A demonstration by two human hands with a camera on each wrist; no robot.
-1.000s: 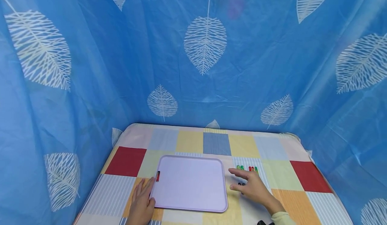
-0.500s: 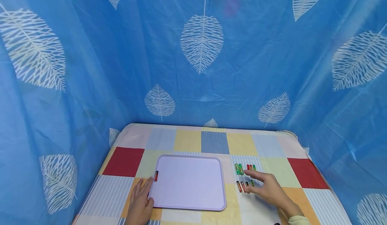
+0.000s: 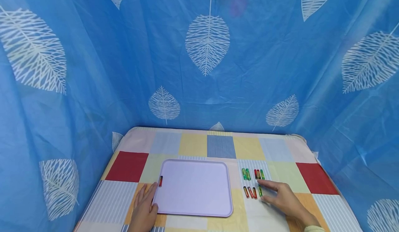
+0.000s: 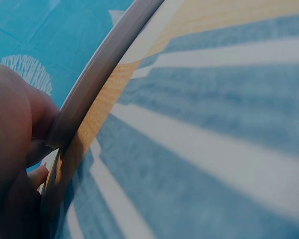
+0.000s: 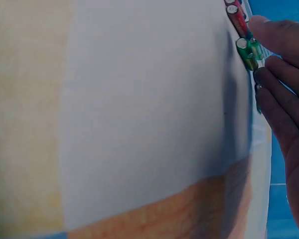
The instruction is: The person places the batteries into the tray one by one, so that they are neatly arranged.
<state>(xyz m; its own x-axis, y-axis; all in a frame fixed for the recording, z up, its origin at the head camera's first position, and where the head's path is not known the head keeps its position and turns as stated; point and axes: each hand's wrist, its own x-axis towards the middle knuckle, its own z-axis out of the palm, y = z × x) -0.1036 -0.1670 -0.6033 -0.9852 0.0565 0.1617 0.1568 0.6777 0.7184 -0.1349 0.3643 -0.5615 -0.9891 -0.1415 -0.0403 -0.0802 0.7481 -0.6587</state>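
My left hand (image 3: 144, 209) rests at the left edge of a lilac tray (image 3: 196, 188), fingers extended along it. In the left wrist view its thumb side meets the tray's rim (image 4: 94, 74). One red and black battery (image 3: 160, 181) lies inside the tray by its left wall. Right of the tray, my right hand (image 3: 285, 199) is held low with thumb and forefinger apart, holding nothing. Its fingertips are beside a green battery (image 3: 260, 191), the right end of a near row with red batteries (image 3: 250, 192). From the right wrist, that green battery (image 5: 246, 54) appears just past the fingertips.
Behind the near row lies a second row, with two green batteries (image 3: 246, 174) on the left and red ones (image 3: 257, 174) beside another green one (image 3: 262, 174). A patchwork cloth (image 3: 127, 166) covers the table. Blue leaf-print curtains (image 3: 199, 104) enclose the back and sides.
My right hand has moved rightward from beside the tray to the near row's right end, uncovering the batteries. The left hand stays at the tray edge; the view has shifted slightly.
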